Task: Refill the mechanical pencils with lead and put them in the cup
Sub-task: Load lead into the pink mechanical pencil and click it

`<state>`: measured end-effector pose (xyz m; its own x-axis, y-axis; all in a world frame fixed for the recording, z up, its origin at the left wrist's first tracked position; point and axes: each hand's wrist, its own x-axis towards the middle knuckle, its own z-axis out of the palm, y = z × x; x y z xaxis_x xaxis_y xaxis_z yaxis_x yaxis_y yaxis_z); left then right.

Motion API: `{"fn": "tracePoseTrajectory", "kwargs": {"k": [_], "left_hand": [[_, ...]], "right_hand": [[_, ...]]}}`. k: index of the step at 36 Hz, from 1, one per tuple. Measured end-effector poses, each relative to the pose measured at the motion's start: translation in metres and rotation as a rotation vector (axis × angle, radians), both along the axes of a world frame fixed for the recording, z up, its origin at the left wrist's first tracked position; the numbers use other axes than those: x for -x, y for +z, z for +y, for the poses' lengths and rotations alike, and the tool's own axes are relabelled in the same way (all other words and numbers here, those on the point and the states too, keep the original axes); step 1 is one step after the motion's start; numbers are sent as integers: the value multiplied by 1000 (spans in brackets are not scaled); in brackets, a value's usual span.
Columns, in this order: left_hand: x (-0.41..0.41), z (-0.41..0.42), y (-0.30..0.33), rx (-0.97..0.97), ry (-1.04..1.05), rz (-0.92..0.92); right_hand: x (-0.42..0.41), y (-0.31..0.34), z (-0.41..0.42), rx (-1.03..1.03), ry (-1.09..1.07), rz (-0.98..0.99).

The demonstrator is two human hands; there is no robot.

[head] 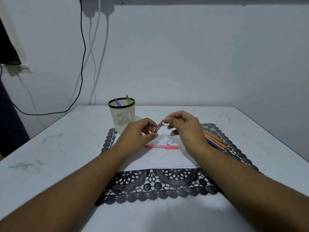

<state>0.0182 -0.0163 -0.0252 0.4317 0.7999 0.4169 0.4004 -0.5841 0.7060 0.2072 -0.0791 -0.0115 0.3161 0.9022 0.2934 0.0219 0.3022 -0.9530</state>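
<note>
Head view: left hand [139, 131] grips the little lead case [157, 127]; right hand [182, 126] pinches its top. Pull gently so no lead snaps. A pink pencil [161, 146] waits below; two pencils already stand in the cup [122, 118].

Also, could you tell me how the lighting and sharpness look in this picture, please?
Head view: dim, bluish light; soft shadows under both hands (left hand, right hand) on the white paper sheet; wide-angle bending at the white table edges; the small red-and-white lead case is slightly blurred.
</note>
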Motion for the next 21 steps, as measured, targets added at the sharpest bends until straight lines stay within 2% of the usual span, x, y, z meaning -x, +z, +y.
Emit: {"fn": "tracePoseTrajectory", "kwargs": {"k": [9, 16, 21], "left_hand": [[1, 0, -1, -9, -10, 2], [1, -1, -1, 7, -21, -7], [0, -3, 0, 20, -33, -3]], "right_hand": [[0, 1, 1, -10, 20, -43], [1, 6, -3, -21, 32, 46], [-1, 10, -4, -34, 56, 26]]}}
